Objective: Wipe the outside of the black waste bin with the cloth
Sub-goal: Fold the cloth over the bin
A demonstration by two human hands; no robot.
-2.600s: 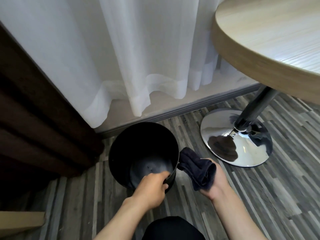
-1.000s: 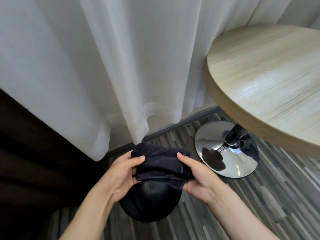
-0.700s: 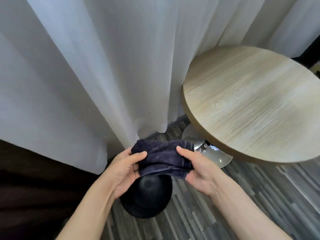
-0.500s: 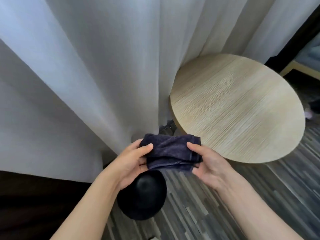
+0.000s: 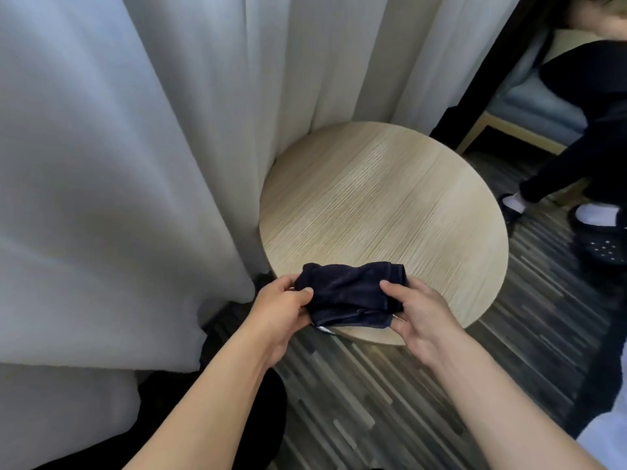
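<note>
A folded dark navy cloth [image 5: 349,293] hangs over the near edge of the round table, stretched between both hands. My left hand [image 5: 278,310] pinches its left end and my right hand [image 5: 420,317] grips its right end. The black waste bin [image 5: 275,412] stands on the floor below, mostly hidden under my left forearm, so only a dark sliver shows. Neither hand nor the cloth touches the bin.
A round light-wood table [image 5: 383,212] fills the middle, close against the white curtain [image 5: 135,164] on the left. Another person's legs [image 5: 573,164] and shoes [image 5: 600,228] are at the right. Striped grey wood floor [image 5: 373,401] lies in front.
The view has risen well above the floor. Both hands have carried the cloth up from over the bin to the table's near edge. The bin has slid out of sight under my left forearm.
</note>
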